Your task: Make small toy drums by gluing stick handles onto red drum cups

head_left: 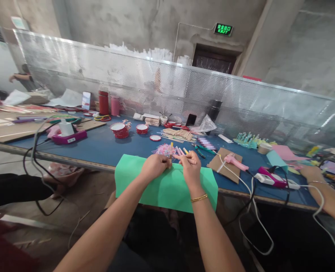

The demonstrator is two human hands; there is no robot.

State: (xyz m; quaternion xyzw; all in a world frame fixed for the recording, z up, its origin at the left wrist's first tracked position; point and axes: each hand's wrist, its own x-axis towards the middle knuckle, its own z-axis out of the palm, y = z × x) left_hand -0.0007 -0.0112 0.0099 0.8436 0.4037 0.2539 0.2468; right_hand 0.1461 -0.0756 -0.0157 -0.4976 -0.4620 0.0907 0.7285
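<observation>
A blue tabletop (96,149) runs across the view, its front edge slanting down to the right, with a perforated metal screen (110,83) standing along the back. A bright green sheet (145,189) drapes over that front edge and hangs below it. Left of the sheet, bare blue surface stretches as far as a magenta power strip (69,138). The right side is tighter: a piece of cardboard (234,172) bearing a pink glue gun (235,162) lies just beside the sheet, and beyond it rests another person's forearm (326,194).

Above the sheet, the wearer's two hands are close together. The left hand (156,166) pinches a thin stick (171,153); the right hand (190,164) is curled near it, and whether it grips anything cannot be told. The stick stands nearly upright, brownish along its length and yellow at the top, in front of a loose pile of pink, blue and white strands (162,149).

On the wall, a lit green sign (223,29) reads "EXIT" beneath Chinese characters. A pixelated patch on the table is unreadable.
</observation>
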